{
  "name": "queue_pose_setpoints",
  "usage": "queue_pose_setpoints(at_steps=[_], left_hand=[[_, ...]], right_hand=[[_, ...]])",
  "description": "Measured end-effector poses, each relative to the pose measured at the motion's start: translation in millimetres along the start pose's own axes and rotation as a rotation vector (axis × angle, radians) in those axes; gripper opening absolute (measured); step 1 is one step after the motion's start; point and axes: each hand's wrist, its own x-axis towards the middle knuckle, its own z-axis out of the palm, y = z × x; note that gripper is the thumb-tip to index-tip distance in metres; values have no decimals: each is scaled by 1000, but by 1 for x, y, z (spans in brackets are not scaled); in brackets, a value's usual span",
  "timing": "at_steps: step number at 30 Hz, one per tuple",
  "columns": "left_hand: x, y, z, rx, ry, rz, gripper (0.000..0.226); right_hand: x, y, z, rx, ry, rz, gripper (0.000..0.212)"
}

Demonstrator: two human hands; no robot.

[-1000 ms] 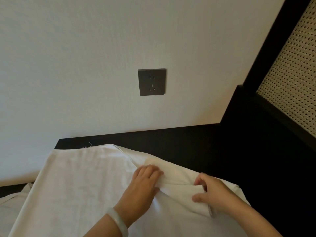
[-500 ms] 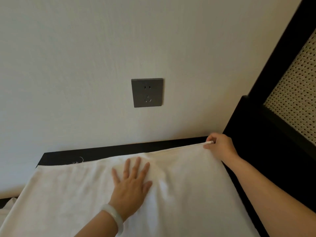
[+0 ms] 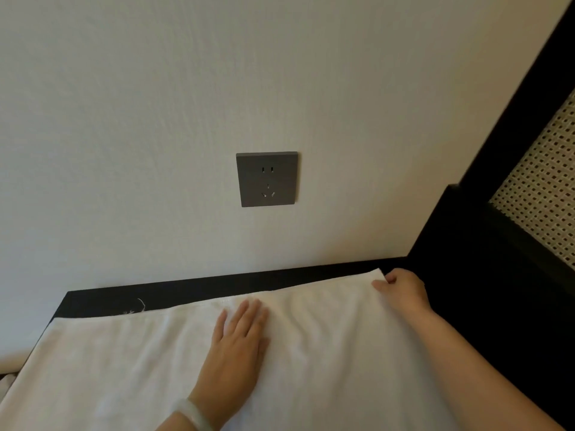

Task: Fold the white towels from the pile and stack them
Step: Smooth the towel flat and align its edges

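From your head camera, you have one white towel (image 3: pixel 326 362) spread flat on the dark surface (image 3: pixel 217 282), lying below the single grey wall socket (image 3: pixel 267 179). The towel's far edge runs along under the socket, with a strip of the dark surface showing between towel and wall. A second scrap of white cloth (image 3: pixel 7 382) peeks in far down and left of the socket; you cannot tell what it is.

Both of your hands are in view, and they are well apart. Your left hand (image 3: pixel 236 346) lies palm down on the towel, straight below the socket. Its fingers are straight and close together, pointing toward the wall, and it grips nothing. One pale bracelet (image 3: pixel 196 413) sits on that wrist.

Your right hand (image 3: pixel 401 289) is down and to the right of the socket, at the towel's far right corner. Its fingers are curled, pinching that corner, and your forearm reaches across the towel's right side.

One loose thread (image 3: pixel 141 304) curls at the towel's far edge, down and left of the socket. One woven cane panel (image 3: pixel 544 194) in a black frame stands to the socket's right.
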Motion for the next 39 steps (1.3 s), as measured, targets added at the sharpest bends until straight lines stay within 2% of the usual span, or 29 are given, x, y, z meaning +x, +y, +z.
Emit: queue_pose_setpoints(at_steps=[4, 6, 8, 12, 15, 18, 21, 25, 28, 30, 32, 36, 39], left_hand=[[26, -11, 2, -45, 43, -187, 52], [39, -20, -2, 26, 38, -233, 52], [52, -30, -8, 80, 11, -209, 43], [68, -45, -17, 21, 17, -115, 17], [70, -55, -20, -78, -21, -87, 8], [72, -60, -26, -242, -102, -126, 12], [76, -61, -33, -286, -166, -147, 22], [82, -64, -38, -349, -188, -141, 17], [83, -71, -40, -368, -229, -148, 18], [82, -72, -37, -327, -269, -131, 22], [79, -72, -32, -304, -273, -136, 25], [73, -73, -26, -256, -196, -146, 26], [70, -71, -23, -234, -181, -141, 22]], right_hand=[[5, -4, -4, 60, -36, 42, 11], [7, -5, -7, 86, -51, 71, 20], [8, -6, -10, 49, -52, 84, 30], [5, -7, -13, -129, -12, 54, 22], [0, -7, -10, -161, -38, 74, 22], [-2, -7, -9, -143, -51, 89, 24], [-3, -6, -10, -117, -37, 81, 22], [-3, -6, -12, 85, 34, -8, 17], [-1, -7, -13, 201, -34, 22, 5], [1, -7, -9, 97, -86, 13, 19], [1, -8, -3, -53, -64, -18, 30], [1, -9, 8, -101, 64, -29, 24], [1, -6, 14, -71, 92, -71, 14]])
